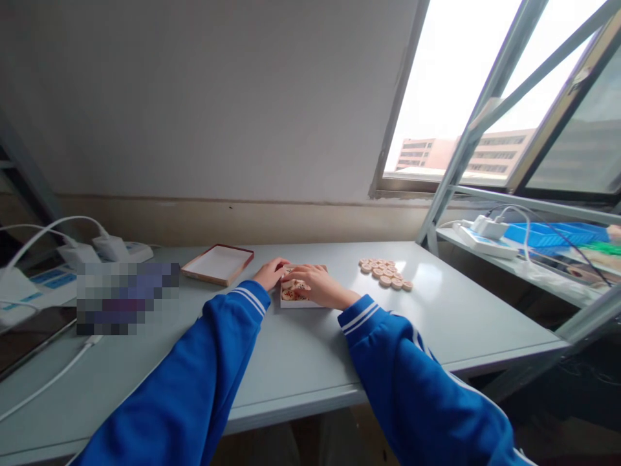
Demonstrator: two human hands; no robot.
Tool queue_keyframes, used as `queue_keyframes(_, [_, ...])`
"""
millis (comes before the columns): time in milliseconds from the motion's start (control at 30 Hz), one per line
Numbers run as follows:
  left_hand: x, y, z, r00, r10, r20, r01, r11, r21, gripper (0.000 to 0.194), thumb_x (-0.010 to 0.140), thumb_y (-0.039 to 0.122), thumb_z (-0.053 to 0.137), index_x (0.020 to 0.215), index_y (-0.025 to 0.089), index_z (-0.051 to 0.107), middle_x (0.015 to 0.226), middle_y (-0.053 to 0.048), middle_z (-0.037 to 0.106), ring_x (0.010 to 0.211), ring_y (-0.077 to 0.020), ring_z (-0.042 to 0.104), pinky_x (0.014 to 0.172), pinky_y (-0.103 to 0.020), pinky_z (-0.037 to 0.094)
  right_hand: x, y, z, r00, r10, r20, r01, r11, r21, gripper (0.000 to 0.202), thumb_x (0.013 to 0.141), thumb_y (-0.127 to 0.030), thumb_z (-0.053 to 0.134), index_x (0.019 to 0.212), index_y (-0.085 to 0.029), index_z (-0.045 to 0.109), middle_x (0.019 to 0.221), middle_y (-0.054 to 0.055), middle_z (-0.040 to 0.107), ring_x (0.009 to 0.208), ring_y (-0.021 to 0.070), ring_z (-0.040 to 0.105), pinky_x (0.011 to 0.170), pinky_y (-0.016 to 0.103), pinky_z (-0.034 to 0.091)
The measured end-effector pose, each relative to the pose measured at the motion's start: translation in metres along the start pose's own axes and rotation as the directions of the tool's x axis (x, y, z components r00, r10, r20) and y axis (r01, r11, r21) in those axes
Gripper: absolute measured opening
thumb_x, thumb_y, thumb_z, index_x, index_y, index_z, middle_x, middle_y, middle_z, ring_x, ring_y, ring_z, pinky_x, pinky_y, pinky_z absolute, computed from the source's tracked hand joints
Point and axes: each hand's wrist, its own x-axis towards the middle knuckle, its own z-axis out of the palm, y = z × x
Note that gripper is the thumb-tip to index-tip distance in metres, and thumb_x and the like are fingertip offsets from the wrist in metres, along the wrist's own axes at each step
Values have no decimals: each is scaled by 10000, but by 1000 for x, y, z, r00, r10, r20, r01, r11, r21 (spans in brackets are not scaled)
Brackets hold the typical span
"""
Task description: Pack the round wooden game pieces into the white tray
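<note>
A shallow white-walled box (303,306) sits on the desk, with round wooden game pieces (291,294) inside that bear dark markings. My left hand (270,274) is closed at the box's left side, gripping its edge; its fingertips are partly hidden. Over the box my right hand (317,285) reaches in from the right, fingers stretched out and touching the pieces, covering much of them. To the right, several more round wooden pieces (385,273) lie flat in a loose cluster. The box lid (218,264), white inside with a reddish-brown rim, lies to the left.
On the left of the desk (291,369) are a power strip (138,252) with chargers, white cables, a dark phone (36,336) and a blurred-out object (126,298). A metal frame post (451,175) rises at the right, beside a shelf with another power strip (488,241) and a blue tray (553,234).
</note>
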Motion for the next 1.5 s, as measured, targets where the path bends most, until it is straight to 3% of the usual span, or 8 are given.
queue_keyframes(367, [0,-3,-1,999,10,32,-11,1000,17,242,725,161,402,909,146,558,987,-70,614,939,-175,548,865,-290,413,-36,38,-37,953,127,-274,-208,933,-293,166,820,-289,497,887,-259,646,950,22,616,883,179,466,768,328,240])
queue_keyframes(500, [0,-3,-1,1000,-3,29,2,1000,18,244,726,163,402,911,148,560,983,-72,613,939,-181,546,863,-300,414,-76,67,-52,927,251,-278,-361,794,-489,210,824,-219,461,872,-268,659,935,42,606,879,207,457,742,348,234])
queue_keyframes(633, [1,-4,0,1000,-3,31,3,1000,24,242,726,161,398,901,156,564,982,-65,613,944,-185,541,869,-310,409,-105,78,-57,941,295,-163,-331,719,-611,209,805,-181,464,884,-236,650,927,68,597,871,213,455,711,336,241])
queue_keyframes(833, [0,-2,-1,999,-22,41,21,999,31,255,742,186,387,930,138,554,1004,-88,603,957,-194,537,865,-309,410,-111,75,-57,930,337,-147,-346,665,-662,224,810,-178,438,855,-234,650,927,82,588,874,228,445,716,358,230])
queue_keyframes(1000, [0,-3,-1,999,-4,35,3,1000,11,228,735,201,406,897,157,561,975,-62,616,935,-177,550,849,-287,424,-109,74,-55,893,359,-271,-450,697,-559,202,805,-235,461,860,-251,655,939,74,569,876,231,448,731,366,269])
queue_keyframes(1233, [-1,-3,-1,1000,12,13,-11,999,-45,202,715,203,425,860,169,562,941,-60,623,918,-182,553,847,-309,427,-61,17,-32,984,76,-162,-109,973,-206,303,816,-252,479,1109,-297,541,1045,50,533,936,190,465,819,351,368])
queue_keyframes(1367, [0,-4,0,1000,31,8,-30,999,-23,202,707,201,420,844,165,564,919,-57,632,902,-179,560,849,-305,427,-18,-6,-14,995,-99,29,100,993,-56,277,819,-174,469,1060,-258,577,1052,37,563,1006,163,475,843,304,368])
queue_keyframes(1500, [5,-8,2,999,47,4,-47,999,6,218,706,196,406,852,165,566,930,-63,636,912,-184,563,862,-316,417,-3,-1,-6,994,-107,24,108,994,-28,209,806,-213,498,979,-254,609,1098,24,558,1000,175,480,830,313,366])
